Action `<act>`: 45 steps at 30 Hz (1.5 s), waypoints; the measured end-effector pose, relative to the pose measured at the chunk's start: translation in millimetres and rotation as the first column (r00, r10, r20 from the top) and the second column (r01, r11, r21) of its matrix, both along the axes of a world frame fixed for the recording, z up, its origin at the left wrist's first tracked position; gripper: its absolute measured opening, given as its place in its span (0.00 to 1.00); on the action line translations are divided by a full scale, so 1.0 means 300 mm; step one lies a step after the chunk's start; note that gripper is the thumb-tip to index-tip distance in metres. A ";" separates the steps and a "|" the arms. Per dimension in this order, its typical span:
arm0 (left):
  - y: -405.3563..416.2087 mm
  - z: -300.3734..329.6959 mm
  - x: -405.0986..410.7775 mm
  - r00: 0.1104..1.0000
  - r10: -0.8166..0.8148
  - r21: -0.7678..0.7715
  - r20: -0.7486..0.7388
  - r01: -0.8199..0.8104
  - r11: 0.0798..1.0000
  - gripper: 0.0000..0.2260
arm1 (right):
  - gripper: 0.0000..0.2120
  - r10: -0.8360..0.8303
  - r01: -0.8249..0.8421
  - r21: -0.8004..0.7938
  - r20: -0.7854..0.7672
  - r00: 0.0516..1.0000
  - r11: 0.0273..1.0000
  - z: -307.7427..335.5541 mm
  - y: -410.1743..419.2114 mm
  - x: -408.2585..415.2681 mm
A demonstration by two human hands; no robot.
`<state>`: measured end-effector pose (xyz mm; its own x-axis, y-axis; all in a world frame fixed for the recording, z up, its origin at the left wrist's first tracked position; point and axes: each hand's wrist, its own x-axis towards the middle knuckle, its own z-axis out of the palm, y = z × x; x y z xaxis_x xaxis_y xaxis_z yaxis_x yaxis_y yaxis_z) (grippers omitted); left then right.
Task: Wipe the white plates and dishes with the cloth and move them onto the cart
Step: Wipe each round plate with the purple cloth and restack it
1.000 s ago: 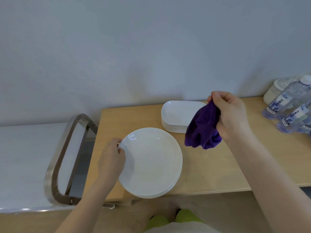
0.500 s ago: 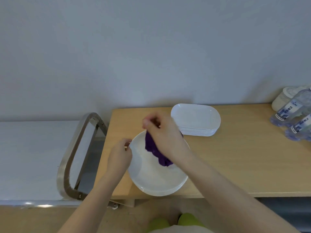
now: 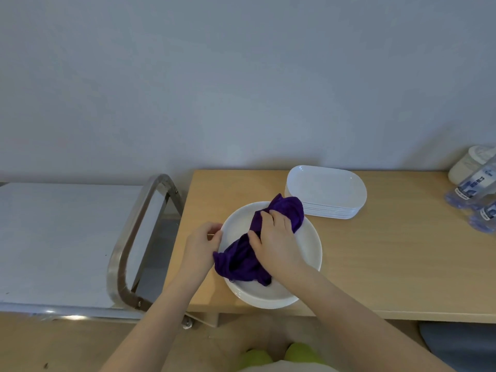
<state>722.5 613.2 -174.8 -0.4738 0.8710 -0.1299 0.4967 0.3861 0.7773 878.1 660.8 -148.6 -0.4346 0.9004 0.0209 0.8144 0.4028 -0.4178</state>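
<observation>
A stack of round white plates (image 3: 308,248) sits at the front left of the wooden table (image 3: 389,264). A purple cloth (image 3: 241,259) lies spread across the top plate. My right hand (image 3: 273,237) presses down on the cloth with fingers laid over it. My left hand (image 3: 201,242) pinches the plate's left rim. Behind the plates, a stack of white oblong dishes (image 3: 326,190) stands near the wall. The steel cart (image 3: 67,237) with a white top and a curved handle (image 3: 134,237) stands left of the table.
Plastic water bottles (image 3: 472,194) and a white lidded container (image 3: 467,165) crowd the table's right end. A grey wall runs behind everything. My green shoes (image 3: 279,355) show on the floor below the table's front edge.
My right hand carried the cloth from above the dishes down onto the top round plate and now presses it flat there. The left hand stayed on the plate's rim.
</observation>
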 end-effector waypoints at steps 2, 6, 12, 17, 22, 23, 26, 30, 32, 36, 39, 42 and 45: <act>0.001 0.000 0.001 1.000 0.001 0.001 -0.016 -0.001 1.000 0.09 | 0.26 0.010 -0.002 -0.085 0.099 0.995 0.996 -0.029 -0.012 -0.011; 0.003 0.007 0.004 0.998 -0.021 -0.010 -0.058 0.021 1.000 0.09 | 0.34 0.125 -0.091 -0.190 0.171 0.977 0.978 -0.044 -0.022 -0.002; 0.005 0.011 0.017 0.998 -0.004 -0.001 -0.070 0.004 1.000 0.08 | 0.32 0.220 -0.150 -0.263 0.260 0.940 0.953 -0.016 0.007 0.106; 0.006 0.012 0.018 0.999 0.006 -0.007 -0.042 -0.006 1.000 0.07 | 0.33 0.068 -0.032 -0.126 0.296 0.953 0.992 -0.038 0.006 0.160; 0.010 0.025 0.003 0.998 0.019 -0.006 0.058 -0.018 1.000 0.08 | 0.29 0.059 -0.047 -0.073 0.169 0.984 0.996 -0.052 0.018 0.080; 0.011 0.028 -0.001 0.997 0.016 -0.005 0.081 -0.016 1.000 0.09 | 0.28 0.083 -0.074 -0.077 0.130 0.988 0.994 -0.054 0.021 0.061; 0.015 0.032 -0.009 0.995 0.011 -0.013 0.100 -0.010 1.000 0.10 | 0.28 0.157 -0.153 -0.085 0.051 0.986 0.985 -0.058 0.026 0.007; 0.017 0.026 -0.015 0.993 0.012 -0.035 0.118 -0.008 0.999 0.10 | 0.28 0.307 -0.305 -0.063 0.018 0.952 0.950 -0.069 0.020 -0.036; 0.017 0.022 -0.016 0.992 0.012 -0.042 0.122 -0.006 0.999 0.11 | 0.28 0.380 -0.378 -0.055 0.014 0.925 0.924 -0.076 0.020 -0.034; 0.018 0.018 -0.005 0.998 0.012 -0.041 0.056 -0.010 0.999 0.10 | 0.27 0.464 -0.464 -0.027 0.114 0.878 0.885 -0.087 0.036 -0.007; 0.025 0.018 0.004 0.999 0.032 -0.061 0.030 -0.031 0.998 0.07 | 0.29 0.400 -0.405 -0.023 0.221 0.890 0.914 -0.085 0.061 0.013; 0.030 0.015 -0.001 0.996 0.051 -0.073 0.070 -0.046 0.996 0.06 | 0.30 0.304 -0.312 -0.022 0.305 0.903 0.950 -0.074 0.094 0.057; 0.032 0.012 -0.002 0.993 0.077 -0.067 0.089 -0.072 0.995 0.06 | 0.31 0.187 -0.221 0.038 0.405 0.895 0.975 -0.061 0.114 0.110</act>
